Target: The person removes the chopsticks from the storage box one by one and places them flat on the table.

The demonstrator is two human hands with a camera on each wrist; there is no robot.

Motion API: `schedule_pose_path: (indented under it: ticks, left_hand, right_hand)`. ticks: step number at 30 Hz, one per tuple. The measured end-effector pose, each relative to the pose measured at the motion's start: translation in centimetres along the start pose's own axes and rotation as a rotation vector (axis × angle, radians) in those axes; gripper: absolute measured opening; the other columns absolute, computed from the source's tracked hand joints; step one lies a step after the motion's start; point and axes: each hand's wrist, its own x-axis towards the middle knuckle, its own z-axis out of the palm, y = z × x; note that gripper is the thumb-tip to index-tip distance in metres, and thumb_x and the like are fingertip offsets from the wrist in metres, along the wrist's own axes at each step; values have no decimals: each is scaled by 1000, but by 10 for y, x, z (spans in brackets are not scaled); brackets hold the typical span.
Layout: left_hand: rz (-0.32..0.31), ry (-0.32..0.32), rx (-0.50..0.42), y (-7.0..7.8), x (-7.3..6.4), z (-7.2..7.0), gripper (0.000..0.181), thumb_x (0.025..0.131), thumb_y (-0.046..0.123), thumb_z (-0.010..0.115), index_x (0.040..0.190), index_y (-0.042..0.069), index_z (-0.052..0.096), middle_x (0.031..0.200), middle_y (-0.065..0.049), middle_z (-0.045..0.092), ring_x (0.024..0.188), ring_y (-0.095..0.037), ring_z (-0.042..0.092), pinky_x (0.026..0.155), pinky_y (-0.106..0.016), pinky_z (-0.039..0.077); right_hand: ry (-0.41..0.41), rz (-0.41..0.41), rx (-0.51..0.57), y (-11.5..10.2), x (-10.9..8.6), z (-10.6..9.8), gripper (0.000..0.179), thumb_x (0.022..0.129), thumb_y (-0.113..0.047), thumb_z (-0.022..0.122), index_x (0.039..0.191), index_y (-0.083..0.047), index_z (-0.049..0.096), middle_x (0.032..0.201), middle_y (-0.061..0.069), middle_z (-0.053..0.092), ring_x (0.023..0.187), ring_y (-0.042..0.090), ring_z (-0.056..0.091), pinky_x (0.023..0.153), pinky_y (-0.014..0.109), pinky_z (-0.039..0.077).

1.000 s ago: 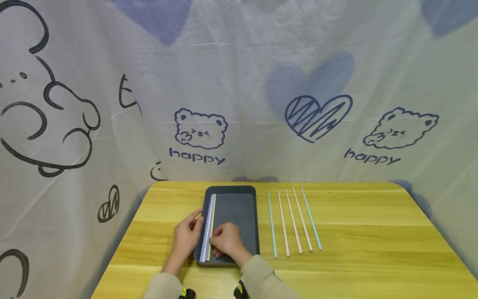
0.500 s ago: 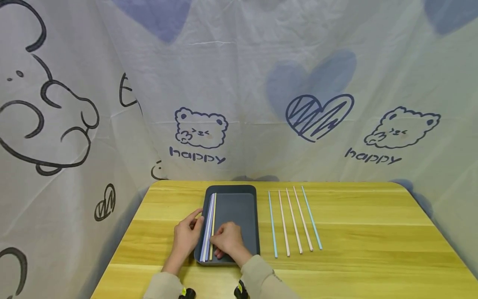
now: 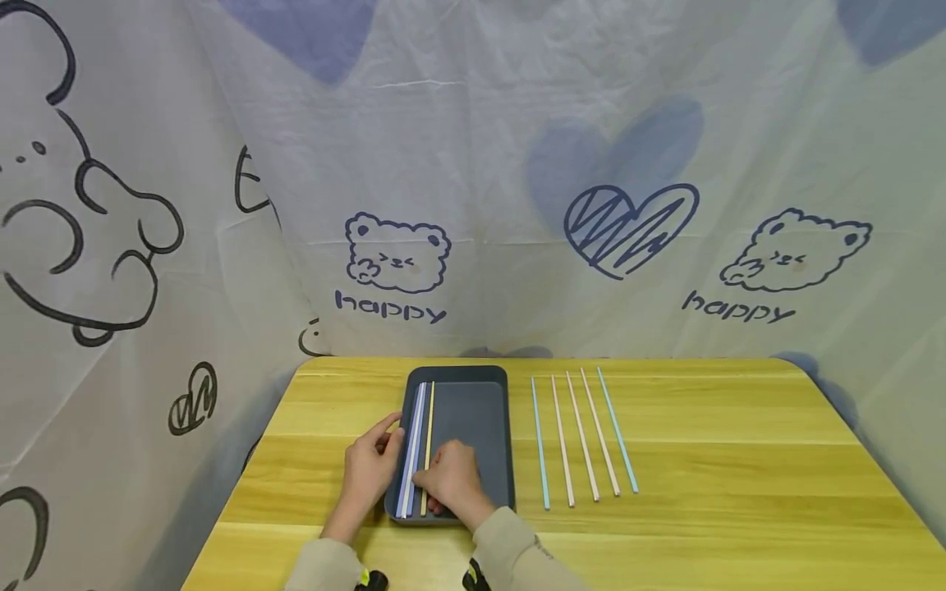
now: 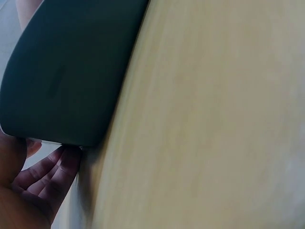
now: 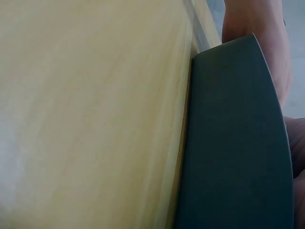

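A dark grey rectangular tray lies on the table. Along its left side several thin purple and pale sticks rest close together, with a yellow stick slightly apart on their right. My left hand holds the tray's left edge; in the left wrist view its fingers touch the tray's dark outer wall. Over the tray, my right hand has curled fingers on both sides of the yellow stick's near part. The right wrist view mostly shows the tray wall, which hides the fingertips.
To the right of the tray, several separate sticks lie roughly parallel on the wooden table: a blue stick, pink sticks and another blue stick. A printed curtain hangs behind and at the sides.
The yellow stick has shifted right, away from the purple and pale sticks, and a gap has opened between them. My left hand stays put; my right hand has barely moved.
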Motion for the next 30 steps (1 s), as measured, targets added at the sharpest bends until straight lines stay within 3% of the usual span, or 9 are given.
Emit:
schedule_pose_path:
  ticks: [7, 14, 17, 20, 24, 30]
  left_hand:
    - [13, 18, -2, 1, -2, 2, 32, 102, 15, 70, 134, 11, 73, 84, -9, 77, 64, -6, 57, 59, -21, 47]
    - [0, 16, 9, 0, 0, 1, 33, 103, 16, 69, 135, 12, 73, 84, -9, 76, 66, -7, 58, 60, -21, 47]
    - [-2, 13, 13, 0, 0, 1, 33, 103, 16, 69, 135, 12, 73, 83, -8, 75, 65, -7, 56, 60, -21, 47]
    - [1, 9, 12, 0, 0, 0, 33, 103, 16, 69, 135, 12, 73, 81, -7, 74, 64, -7, 54, 60, -22, 46]
    - [10, 5, 14, 0, 0, 0, 33, 103, 15, 69, 136, 11, 72, 80, -6, 73, 64, -7, 53, 61, -22, 45]
    - [16, 1, 5, 1, -1, -1, 33, 103, 15, 69, 136, 11, 72, 80, -7, 73, 64, -7, 54, 61, -21, 46]
  right_hand:
    - [-36, -21, -28, 3, 3, -6, 43, 78, -6, 77, 43, -11, 53, 35, 1, 51, 26, 9, 49, 31, 30, 45]
    - [-70, 27, 12, 2, 5, -19, 42, 80, -8, 77, 45, -13, 53, 38, 2, 55, 29, 8, 51, 35, 31, 49]
    - [-76, 46, 44, 2, 6, -23, 34, 79, -6, 76, 54, -11, 53, 42, 4, 57, 30, 8, 52, 37, 32, 51]
    - [-81, 58, 80, 1, 6, -25, 18, 79, -4, 76, 76, -4, 59, 51, 8, 59, 32, 9, 53, 39, 33, 53]
    - [-87, 88, 149, -2, 5, -28, 24, 80, -2, 74, 98, 2, 58, 59, 12, 61, 34, 12, 56, 41, 34, 55]
    - [-72, 110, 201, -4, 5, -29, 11, 83, -1, 68, 86, -3, 57, 54, 16, 63, 34, 12, 56, 41, 37, 56]
